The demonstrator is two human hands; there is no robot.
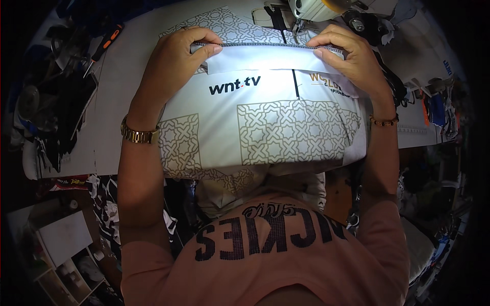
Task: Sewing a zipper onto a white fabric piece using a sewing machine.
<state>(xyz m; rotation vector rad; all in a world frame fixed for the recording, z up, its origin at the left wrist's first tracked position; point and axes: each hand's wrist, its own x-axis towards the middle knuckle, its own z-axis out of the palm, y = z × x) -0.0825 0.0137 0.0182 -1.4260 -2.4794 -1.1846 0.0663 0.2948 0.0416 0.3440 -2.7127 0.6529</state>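
A white cloth [204, 132] with a grey-gold star lattice pattern and printed lettering spreads over the table and drapes off its near edge. Along its far part runs a dark stitched seam, with a plain white strip [260, 58] folded down below it. My left hand [176, 56] pinches the seam's left end between thumb and fingertips. At the right end, my right hand [352, 58] grips the same edge with thumb and bent fingers, so the seam lies nearly straight between them. Just beyond the right hand is the sewing machine [319, 10], its presser foot close to the cloth.
An orange and black screwdriver [109, 38] lies on the white table [130, 66] at the left. Dark scraps and tools crowd the left edge [53, 102]. A clear ruler [416, 130] rests at the right, near dark cloth pieces [439, 109]. A white shelf unit [64, 234] stands below left.
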